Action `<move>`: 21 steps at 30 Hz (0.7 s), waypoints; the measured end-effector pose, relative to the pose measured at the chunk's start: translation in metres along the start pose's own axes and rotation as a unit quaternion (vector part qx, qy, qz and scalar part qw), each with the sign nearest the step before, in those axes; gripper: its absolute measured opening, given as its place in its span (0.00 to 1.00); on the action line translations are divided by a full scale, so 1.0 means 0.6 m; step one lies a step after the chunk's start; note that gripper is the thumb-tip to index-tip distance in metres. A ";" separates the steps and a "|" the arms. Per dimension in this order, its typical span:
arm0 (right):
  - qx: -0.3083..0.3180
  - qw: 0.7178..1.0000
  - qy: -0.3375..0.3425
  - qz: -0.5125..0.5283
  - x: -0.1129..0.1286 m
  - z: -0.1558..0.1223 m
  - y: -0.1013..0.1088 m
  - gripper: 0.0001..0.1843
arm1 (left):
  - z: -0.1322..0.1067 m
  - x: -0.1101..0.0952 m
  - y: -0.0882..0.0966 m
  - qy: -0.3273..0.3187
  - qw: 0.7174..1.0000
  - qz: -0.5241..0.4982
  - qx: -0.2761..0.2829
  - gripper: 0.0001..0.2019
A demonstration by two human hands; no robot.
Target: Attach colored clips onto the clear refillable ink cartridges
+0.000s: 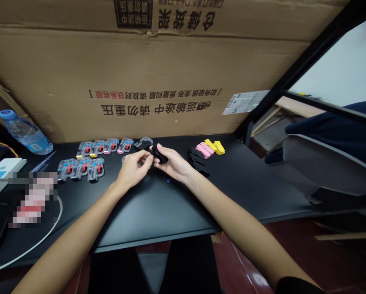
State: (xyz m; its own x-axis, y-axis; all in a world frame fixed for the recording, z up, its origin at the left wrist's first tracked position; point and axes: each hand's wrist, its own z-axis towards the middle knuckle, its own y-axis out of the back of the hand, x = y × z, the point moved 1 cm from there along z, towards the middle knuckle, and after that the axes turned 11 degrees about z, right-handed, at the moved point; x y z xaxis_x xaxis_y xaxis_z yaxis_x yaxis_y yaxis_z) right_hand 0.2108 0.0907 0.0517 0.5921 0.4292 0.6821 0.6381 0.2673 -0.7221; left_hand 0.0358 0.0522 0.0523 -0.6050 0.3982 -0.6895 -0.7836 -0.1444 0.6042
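Over the middle of the black tabletop, my right hand [174, 164] is closed around a small black plastic part [159, 154]. My left hand [134, 166] pinches at the same part's left end, its thumb and fingertips touching it. The fingers hide much of its shape. Just behind the hands lies a clear and black toy gun piece [143, 143]. To the left, clear toy pistols [84, 149] with red triggers sit in two rows. On the right are yellow pieces [215, 147], pink pieces [204, 150] and black pieces [198, 156].
A large cardboard sheet [134, 69] stands along the back edge. At the left are a water bottle [30, 132], a pen-like screwdriver [43, 162], a white power strip [5, 175] and a white cable [56, 220]. A tiny blue bit [168, 181] lies before the hands.
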 end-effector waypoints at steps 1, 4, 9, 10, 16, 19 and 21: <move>0.007 1.000 0.004 -0.012 -0.001 0.000 0.000 0.23 | 0.001 -0.001 0.001 -0.003 1.000 0.007 0.012 0.11; 0.018 0.998 0.021 -0.057 -0.004 -0.003 -0.002 0.26 | 0.002 -0.004 0.004 -0.018 0.999 0.017 0.034 0.13; 0.012 0.992 0.068 -0.109 -0.004 -0.008 -0.005 0.27 | 0.000 -0.006 0.004 -0.033 0.999 0.040 0.016 0.17; 0.013 0.991 0.073 -0.113 -0.004 -0.008 -0.005 0.28 | -0.001 -0.006 0.004 -0.036 0.998 0.043 0.007 0.18; 0.020 0.990 0.074 -0.118 -0.013 -0.002 0.000 0.26 | -0.001 -0.005 0.000 -0.052 0.998 0.031 -0.030 0.18; 0.020 0.990 0.075 -0.118 -0.016 0.000 0.001 0.25 | 0.000 -0.003 0.000 -0.057 0.997 0.031 -0.034 0.18; 0.018 0.990 0.075 -0.116 -0.017 0.000 0.002 0.26 | 0.000 -0.002 0.001 -0.063 0.997 0.037 -0.035 0.19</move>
State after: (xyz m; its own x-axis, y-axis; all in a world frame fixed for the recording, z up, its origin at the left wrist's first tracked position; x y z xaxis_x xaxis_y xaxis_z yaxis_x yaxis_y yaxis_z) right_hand 0.2054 0.0865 0.0441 0.5000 0.2209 0.8374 0.7487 0.3756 -0.5462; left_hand 0.0361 0.0518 0.0534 -0.6422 0.4939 -0.5861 -0.7482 -0.2379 0.6193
